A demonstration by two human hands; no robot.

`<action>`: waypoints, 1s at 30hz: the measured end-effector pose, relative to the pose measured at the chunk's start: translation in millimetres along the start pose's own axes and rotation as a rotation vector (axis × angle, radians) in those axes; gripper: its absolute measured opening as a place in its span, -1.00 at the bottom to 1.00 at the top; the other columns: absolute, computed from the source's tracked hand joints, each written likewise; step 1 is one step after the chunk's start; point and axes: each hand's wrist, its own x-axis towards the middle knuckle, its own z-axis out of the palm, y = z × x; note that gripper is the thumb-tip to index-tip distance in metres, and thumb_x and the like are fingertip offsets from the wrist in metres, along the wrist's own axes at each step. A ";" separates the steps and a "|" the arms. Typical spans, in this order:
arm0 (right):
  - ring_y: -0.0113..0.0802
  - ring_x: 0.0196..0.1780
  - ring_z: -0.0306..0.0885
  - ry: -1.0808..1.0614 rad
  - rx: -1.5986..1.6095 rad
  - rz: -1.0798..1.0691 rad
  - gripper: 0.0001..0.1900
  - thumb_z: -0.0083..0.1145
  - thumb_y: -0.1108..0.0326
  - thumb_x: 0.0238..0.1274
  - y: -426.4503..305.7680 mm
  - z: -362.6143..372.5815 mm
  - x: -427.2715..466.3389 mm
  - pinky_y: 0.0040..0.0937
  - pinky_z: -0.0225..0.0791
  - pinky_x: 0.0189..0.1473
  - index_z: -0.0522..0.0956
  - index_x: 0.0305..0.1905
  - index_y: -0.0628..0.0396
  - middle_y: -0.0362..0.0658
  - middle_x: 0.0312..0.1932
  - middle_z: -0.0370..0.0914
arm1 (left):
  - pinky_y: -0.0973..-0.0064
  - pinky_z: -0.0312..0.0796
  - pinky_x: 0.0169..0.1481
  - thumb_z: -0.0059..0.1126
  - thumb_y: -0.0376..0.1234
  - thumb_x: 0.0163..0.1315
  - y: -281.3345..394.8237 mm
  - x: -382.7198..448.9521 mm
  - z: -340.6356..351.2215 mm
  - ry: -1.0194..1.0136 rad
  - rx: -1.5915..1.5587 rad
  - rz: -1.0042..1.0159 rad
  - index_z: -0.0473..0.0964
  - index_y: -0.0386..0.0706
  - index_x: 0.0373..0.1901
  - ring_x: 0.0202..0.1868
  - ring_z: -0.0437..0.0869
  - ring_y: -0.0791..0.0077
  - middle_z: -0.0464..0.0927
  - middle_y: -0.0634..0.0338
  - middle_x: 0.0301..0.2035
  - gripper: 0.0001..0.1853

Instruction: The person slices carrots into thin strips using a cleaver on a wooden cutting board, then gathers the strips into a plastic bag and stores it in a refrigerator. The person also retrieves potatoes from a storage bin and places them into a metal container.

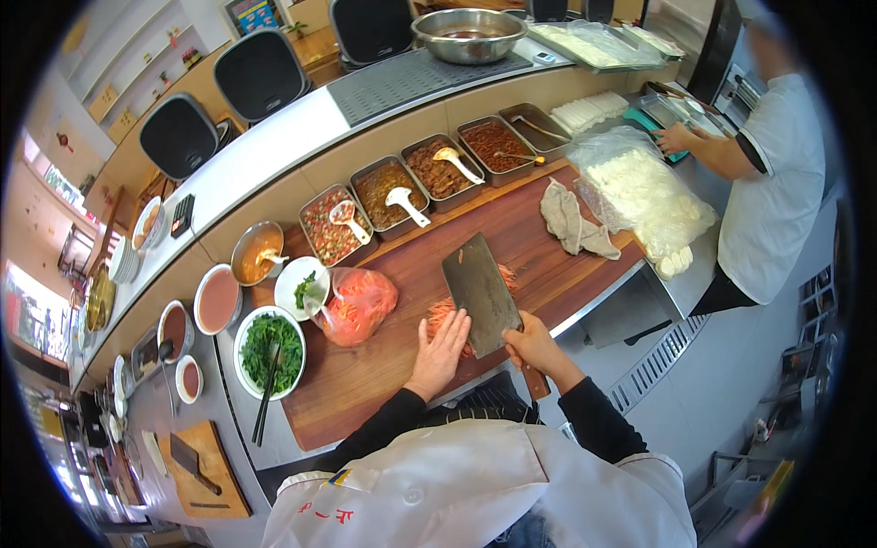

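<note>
My right hand [533,346] grips the wooden handle of a broad cleaver [482,291], its blade turned flat-side up over the board. Beside the blade, my left hand [444,349] rests with its fingers stretched out on shredded carrot [438,316]. More orange shreds show past the blade's right edge; the blade hides the middle of the pile. Both hands work over a reddish wooden cutting board [370,373]. To the left lies a clear plastic bag of shredded carrot [357,305].
Metal trays of chopped fillings [336,226] line the board's back edge. A bowl of chopped greens [272,351] with chopsticks stands left. A grey cloth [572,219] and bagged dough [637,181] lie right. At the far right, a co-worker [774,164] handles something at the counter.
</note>
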 end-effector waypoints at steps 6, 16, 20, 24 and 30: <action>-0.47 -0.70 0.40 0.012 0.054 0.017 -0.72 0.10 0.42 0.48 -1.3 -12.0 -33.3 -0.43 0.28 -0.67 0.41 0.16 0.27 -0.21 -0.56 0.45 | -0.38 -0.25 0.63 0.01 -0.53 0.27 -9.1 37.7 -24.6 0.044 -0.032 -0.060 0.08 -0.25 0.65 0.67 0.07 0.13 0.09 0.01 0.63 -0.16; -0.48 -0.69 0.39 0.016 0.097 0.048 -0.76 0.11 0.42 0.50 2.0 -19.9 -58.6 -0.46 0.26 -0.66 0.42 0.13 0.23 -0.22 -0.55 0.45 | -0.36 -0.25 0.65 -0.01 -0.48 0.32 -32.7 36.0 -16.7 -0.039 0.032 0.001 0.16 -0.27 0.62 0.65 0.14 0.23 0.19 0.07 0.60 -0.24; -0.47 -0.69 0.39 0.047 0.180 0.017 -0.81 0.14 0.36 0.52 -1.2 -24.3 -53.6 -0.44 0.28 -0.65 0.42 0.05 0.18 -0.21 -0.55 0.44 | -0.12 -0.17 0.70 -0.06 -0.39 0.48 -27.9 11.4 -21.5 -0.001 -0.233 -0.164 0.21 -0.31 0.59 0.64 0.12 0.04 0.23 -0.06 0.56 -0.36; -0.42 -0.70 0.37 -0.049 0.433 0.044 -0.77 0.15 0.20 0.59 -3.9 -7.7 -24.8 -0.36 0.32 -0.63 0.41 -0.02 0.11 -0.19 -0.56 0.44 | 0.09 0.03 0.68 -0.15 -0.04 0.66 0.8 25.1 -35.2 0.286 -1.697 -0.513 0.22 -0.31 0.57 0.61 0.18 0.01 0.24 -0.11 0.54 -0.34; -0.39 -0.71 0.36 -0.221 0.612 0.099 -0.71 0.13 0.07 0.63 14.1 31.0 9.6 -0.32 0.32 -0.63 0.42 -0.06 0.07 -0.16 -0.59 0.46 | -0.01 0.28 0.56 -0.23 0.22 0.60 14.5 46.7 -53.7 0.261 -2.842 -0.591 0.38 -0.18 0.47 0.40 0.53 0.03 0.54 -0.02 0.35 -0.25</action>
